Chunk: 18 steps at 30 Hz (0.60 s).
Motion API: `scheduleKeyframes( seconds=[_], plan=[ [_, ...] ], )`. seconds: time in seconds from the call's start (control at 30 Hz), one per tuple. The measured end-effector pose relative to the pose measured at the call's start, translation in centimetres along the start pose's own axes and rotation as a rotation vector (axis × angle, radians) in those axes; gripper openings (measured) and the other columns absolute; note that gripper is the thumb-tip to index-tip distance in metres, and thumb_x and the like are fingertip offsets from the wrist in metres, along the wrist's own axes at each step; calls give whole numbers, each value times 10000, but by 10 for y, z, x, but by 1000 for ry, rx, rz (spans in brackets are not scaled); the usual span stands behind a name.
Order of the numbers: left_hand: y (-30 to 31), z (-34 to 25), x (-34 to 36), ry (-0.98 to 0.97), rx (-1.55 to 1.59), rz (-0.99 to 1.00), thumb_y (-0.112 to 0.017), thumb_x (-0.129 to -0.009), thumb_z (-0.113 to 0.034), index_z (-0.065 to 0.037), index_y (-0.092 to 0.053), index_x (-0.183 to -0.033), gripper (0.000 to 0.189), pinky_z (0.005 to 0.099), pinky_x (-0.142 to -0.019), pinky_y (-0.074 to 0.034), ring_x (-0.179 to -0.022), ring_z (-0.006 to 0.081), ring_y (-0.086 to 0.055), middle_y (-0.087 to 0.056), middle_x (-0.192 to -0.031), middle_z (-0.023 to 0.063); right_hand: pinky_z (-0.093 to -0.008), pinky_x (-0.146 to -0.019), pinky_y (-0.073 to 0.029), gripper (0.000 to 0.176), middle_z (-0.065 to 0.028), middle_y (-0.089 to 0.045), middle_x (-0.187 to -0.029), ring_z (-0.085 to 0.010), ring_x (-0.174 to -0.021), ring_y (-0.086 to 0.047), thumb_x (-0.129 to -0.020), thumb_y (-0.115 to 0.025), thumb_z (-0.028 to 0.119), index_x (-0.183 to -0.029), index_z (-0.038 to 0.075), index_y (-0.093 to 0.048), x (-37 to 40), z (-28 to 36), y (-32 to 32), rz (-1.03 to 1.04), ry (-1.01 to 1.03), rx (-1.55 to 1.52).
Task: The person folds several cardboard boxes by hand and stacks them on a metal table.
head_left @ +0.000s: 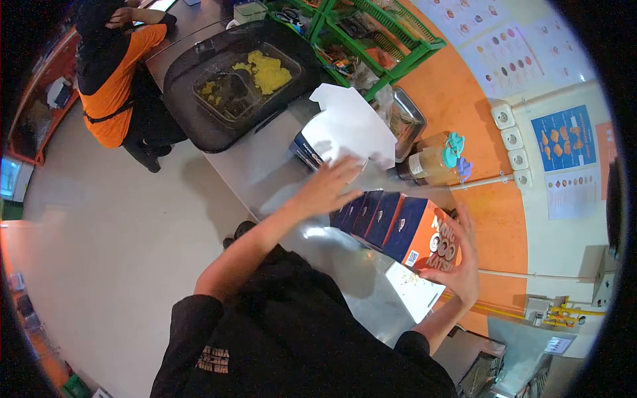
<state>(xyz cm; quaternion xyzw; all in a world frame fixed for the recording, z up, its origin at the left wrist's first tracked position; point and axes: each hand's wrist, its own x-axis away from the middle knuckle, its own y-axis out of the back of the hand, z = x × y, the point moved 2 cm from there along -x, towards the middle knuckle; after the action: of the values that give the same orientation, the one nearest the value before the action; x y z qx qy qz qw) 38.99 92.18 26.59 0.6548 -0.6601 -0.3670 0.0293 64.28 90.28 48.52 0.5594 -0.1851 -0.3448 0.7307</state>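
A row of folded navy and orange takeaway boxes lies on the steel counter in front of me, its orange printed end facing right. My right hand grips that end, fingers around the far edge and thumb on the near side. My left hand is open with its fingers stretched out, between the row's left end and an opened box. That opened takeaway box has white inner flaps spread up and a navy outer side. The left fingertips overlap its near edge in this view.
A large black tray with yellow crumbs sits at the back left. Green crates, a metal container and bottles with teal and purple caps line the wall. A white board lies near my right arm. A person in orange stands left.
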Motion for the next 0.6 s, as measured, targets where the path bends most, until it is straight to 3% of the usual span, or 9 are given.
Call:
scheduleKeyframes(
  seconds=[0.03, 0.07, 0.13, 0.37, 0.6],
  plan=[
    [1, 11, -1, -2, -277, 15, -683, -790, -291, -64, -419, -1332, 645, 544, -1102, -168, -1367, 304, -236, -328, -1434, 145, -539, -1082, -150, 978, -186, -331, -1438, -374, -1346, -274, -431, -840, 521, -1237, 75, -510, 2, 3, 3, -23, -22, -19],
    [4, 19, -4, -1, -274, 17, -683, -790, -291, -64, -419, -1332, 645, 544, -1102, -168, -1367, 304, -236, -328, -1434, 145, -542, -1082, -147, 963, -193, -332, -1436, -379, -1344, -276, -445, -835, 529, -1226, 65, -516, 4, 5, 4, -48, -42, -37],
    [7, 35, -7, 133, -560, 240, -723, -734, -243, -87, -492, -1268, 602, 569, -1102, -144, -1377, 273, -219, -364, -1414, 108, -542, -1082, -149, 960, -196, -330, -1437, -383, -1344, -275, -453, -833, 531, -1229, 65, -515, 8, 8, 3, -32, -40, -34],
    [9, 30, 2, 105, -534, 213, -739, -695, -175, -92, -509, -1244, 601, 587, -1106, -113, -1383, 263, -202, -382, -1395, 110, -524, -1083, -175, 998, -214, -313, -1442, -391, -1341, -271, -446, -837, 513, -1270, 71, -486, 22, 13, 4, -88, -11, 7],
    [8, 8, 7, 39, -329, 117, -721, -697, -139, -84, -483, -1252, 606, 515, -1121, -166, -1368, 282, -235, -367, -1398, 125, -504, -1070, -235, 1002, -209, -322, -1437, -381, -1339, -279, -437, -843, 483, -1274, 68, -482, 21, 22, 1, -90, -35, 31]
  ],
)
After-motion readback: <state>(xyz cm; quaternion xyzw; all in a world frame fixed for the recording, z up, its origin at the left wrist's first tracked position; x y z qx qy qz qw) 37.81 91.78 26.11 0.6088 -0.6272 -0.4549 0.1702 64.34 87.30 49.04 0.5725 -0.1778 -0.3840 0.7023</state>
